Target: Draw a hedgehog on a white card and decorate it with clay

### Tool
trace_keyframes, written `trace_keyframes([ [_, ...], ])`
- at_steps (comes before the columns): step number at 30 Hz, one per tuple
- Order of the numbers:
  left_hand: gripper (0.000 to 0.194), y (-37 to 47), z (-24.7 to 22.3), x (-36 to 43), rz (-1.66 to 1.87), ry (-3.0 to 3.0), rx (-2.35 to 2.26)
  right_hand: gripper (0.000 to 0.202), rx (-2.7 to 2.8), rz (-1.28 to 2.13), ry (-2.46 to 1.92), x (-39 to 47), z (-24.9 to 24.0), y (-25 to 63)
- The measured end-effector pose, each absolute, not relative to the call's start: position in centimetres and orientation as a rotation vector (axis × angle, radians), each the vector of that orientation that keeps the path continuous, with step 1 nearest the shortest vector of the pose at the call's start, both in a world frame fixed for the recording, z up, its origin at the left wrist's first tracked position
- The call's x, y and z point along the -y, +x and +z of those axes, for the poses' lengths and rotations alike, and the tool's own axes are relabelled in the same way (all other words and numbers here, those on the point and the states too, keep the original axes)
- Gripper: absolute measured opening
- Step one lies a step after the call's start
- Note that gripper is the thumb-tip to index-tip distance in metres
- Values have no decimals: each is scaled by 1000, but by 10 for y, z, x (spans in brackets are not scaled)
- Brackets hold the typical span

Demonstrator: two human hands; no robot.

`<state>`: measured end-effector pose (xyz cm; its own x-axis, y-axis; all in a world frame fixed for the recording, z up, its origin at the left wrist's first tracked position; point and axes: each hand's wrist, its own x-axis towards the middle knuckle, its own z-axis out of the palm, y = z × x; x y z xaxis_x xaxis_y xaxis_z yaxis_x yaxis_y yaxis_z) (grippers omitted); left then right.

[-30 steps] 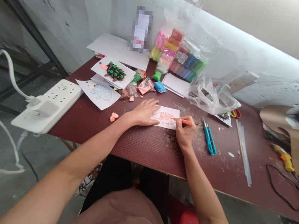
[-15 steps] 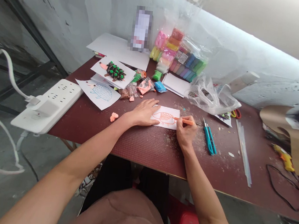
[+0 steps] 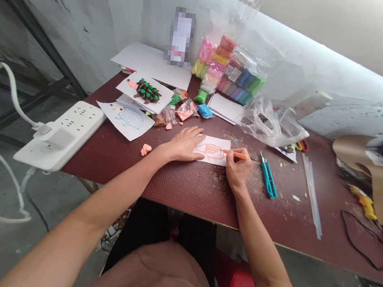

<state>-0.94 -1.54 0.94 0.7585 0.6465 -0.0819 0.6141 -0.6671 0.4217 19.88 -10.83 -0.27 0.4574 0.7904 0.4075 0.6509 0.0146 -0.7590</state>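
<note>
A small white paper (image 3: pixel 219 143) lies on the dark red table (image 3: pixel 160 181), bearing an orange line drawing of an animal with scale-like marks on its body. My left hand (image 3: pixel 185 144) rests flat and open over the paper's left edge. In my right hand (image 3: pixel 239 166) an orange pen (image 3: pixel 239 155) is gripped, its tip at the right part of the drawing. A teal utility knife (image 3: pixel 268 176) lies just right of that hand. To the left of my left hand sits a lump of peach clay (image 3: pixel 145 149).
Hedgehog pictures (image 3: pixel 125 120), bagged clay pieces (image 3: pixel 187 109) and coloured clay packs (image 3: pixel 242 80) lie toward the back. A power strip (image 3: pixel 65 135) juts over the left edge. At right are a plastic bag (image 3: pixel 272 124), clear glue sticks (image 3: pixel 311 197) and a yellow glue gun (image 3: pixel 367 204).
My right hand and the pen have shifted very slightly at the drawing's right side. My left hand stays in place on the paper.
</note>
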Motion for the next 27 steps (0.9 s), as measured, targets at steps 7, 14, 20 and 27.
trace_keyframes([
  [7, 78, -9, 15, 17, 49, 2521, -970, 17, 1237, 166, -1685, 109, -3, 198],
  [14, 78, -9, 16, 18, 45, 2523, -982, 19, 1231, 174, -1701, 108, -3, 199],
  [20, 80, -8, 17, 18, 13, 2519, -986, 19, 1221, 154, -1708, 108, -2, 199],
  [27, 79, -8, 18, 18, 24, 2521, -989, 18, 1235, 166, -1699, 109, -3, 199],
])
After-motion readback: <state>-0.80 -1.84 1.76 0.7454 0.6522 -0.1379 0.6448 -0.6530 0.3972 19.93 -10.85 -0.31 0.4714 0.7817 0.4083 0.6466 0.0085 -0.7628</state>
